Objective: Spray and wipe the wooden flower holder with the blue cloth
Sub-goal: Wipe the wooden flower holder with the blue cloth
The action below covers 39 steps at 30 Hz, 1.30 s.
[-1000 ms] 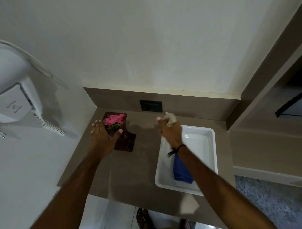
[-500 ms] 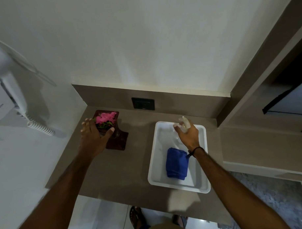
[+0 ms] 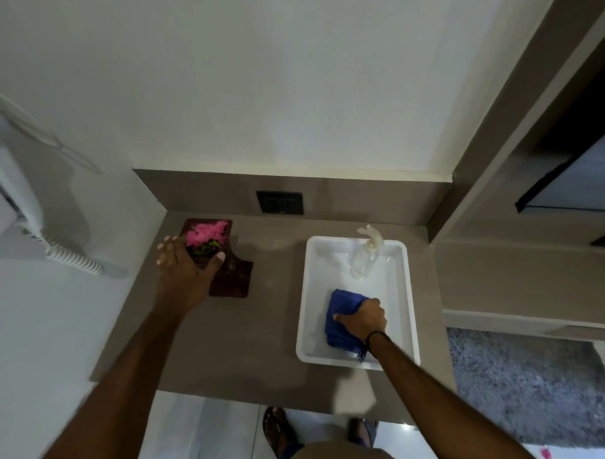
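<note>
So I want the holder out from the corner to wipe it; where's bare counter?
Bare counter lies between the wooden flower holder and the white tray, running to the near edge. The tray itself is crowded: spray bottle, blue cloth.

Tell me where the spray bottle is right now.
The spray bottle stands at the far end of the white tray, beyond the blue cloth under the right hand.

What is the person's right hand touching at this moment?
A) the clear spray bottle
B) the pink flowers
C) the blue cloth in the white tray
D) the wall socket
C: the right hand is closed on the blue cloth inside the white tray, while the spray bottle stands untouched behind it.
</note>
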Tool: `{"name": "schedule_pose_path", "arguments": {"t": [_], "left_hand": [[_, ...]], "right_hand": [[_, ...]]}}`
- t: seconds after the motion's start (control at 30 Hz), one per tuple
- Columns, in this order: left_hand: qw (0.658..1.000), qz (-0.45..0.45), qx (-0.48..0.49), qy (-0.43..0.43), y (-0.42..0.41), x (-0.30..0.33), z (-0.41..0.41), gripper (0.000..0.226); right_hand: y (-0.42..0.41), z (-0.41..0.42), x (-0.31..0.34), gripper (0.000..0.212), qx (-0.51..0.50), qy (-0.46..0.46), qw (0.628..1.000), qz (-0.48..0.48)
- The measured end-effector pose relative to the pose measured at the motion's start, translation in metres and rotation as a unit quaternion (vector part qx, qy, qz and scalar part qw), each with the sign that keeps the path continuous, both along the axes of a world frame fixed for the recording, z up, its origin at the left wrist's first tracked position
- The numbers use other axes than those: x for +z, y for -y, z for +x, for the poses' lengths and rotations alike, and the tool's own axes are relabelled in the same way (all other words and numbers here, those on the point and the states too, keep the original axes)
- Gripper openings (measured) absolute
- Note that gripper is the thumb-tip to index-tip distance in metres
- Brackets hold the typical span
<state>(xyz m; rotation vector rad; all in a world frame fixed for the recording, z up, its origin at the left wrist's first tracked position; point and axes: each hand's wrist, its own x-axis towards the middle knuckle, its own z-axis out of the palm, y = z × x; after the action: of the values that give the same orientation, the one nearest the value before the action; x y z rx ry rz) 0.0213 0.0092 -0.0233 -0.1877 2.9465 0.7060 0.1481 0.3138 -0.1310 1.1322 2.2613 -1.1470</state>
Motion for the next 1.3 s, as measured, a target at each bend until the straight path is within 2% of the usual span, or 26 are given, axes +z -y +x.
{"name": "schedule_pose_path", "arguments": {"t": [0.1,0.23,0.37,0.43,0.57,0.63,0.73,0.87,1.0,1.17,1.23,1.3], "left_hand": [[1.0,-0.004,-0.001,0.004,0.0,0.003,-0.001,0.105],[1.0,-0.003,0.0,-0.001,-0.003,0.008,-0.001,0.102],[1.0,0.005,0.003,0.008,-0.005,0.016,0.0,0.096],[1.0,0.016,0.014,0.013,-0.007,0.019,-0.001,0.094],[0.999,0.025,0.019,0.012,-0.01,0.022,-0.001,0.092],[0.999,0.025,0.021,0.007,-0.012,0.022,0.0,0.094],[0.999,0.041,0.024,0.005,-0.014,0.02,0.001,0.095],[0.998,0.05,0.026,-0.007,-0.011,0.014,0.0,0.094],[0.998,0.055,0.021,-0.012,-0.008,0.008,0.002,0.099],[0.998,0.063,0.025,-0.012,-0.007,0.006,0.002,0.103],[0.998,0.06,0.025,-0.02,-0.007,0.006,0.0,0.103],[0.997,0.065,0.03,-0.015,-0.007,0.005,0.0,0.105]], "right_hand": [[-0.002,-0.003,0.004,0.056,0.004,0.001,1.0,-0.03],[0.001,-0.009,0.02,0.027,-0.084,-0.105,0.982,-0.134],[0.025,-0.04,0.049,0.037,-0.087,-0.181,0.948,-0.248],[0.048,-0.064,0.062,0.028,-0.068,-0.199,0.94,-0.27],[0.1,-0.102,0.067,0.03,0.03,-0.202,0.953,-0.223],[0.119,-0.113,0.063,0.031,0.058,-0.197,0.949,-0.237],[0.141,-0.117,0.062,0.036,0.039,-0.249,0.927,-0.279],[0.161,-0.116,0.049,0.024,0.012,-0.287,0.918,-0.273],[0.174,-0.114,0.036,0.016,0.005,-0.249,0.94,-0.232],[0.166,-0.118,0.016,0.02,0.058,-0.138,0.981,-0.125],[0.163,-0.119,0.018,0.021,0.05,-0.119,0.983,-0.133],[0.165,-0.121,0.024,0.022,0.048,-0.137,0.975,-0.167]]}}
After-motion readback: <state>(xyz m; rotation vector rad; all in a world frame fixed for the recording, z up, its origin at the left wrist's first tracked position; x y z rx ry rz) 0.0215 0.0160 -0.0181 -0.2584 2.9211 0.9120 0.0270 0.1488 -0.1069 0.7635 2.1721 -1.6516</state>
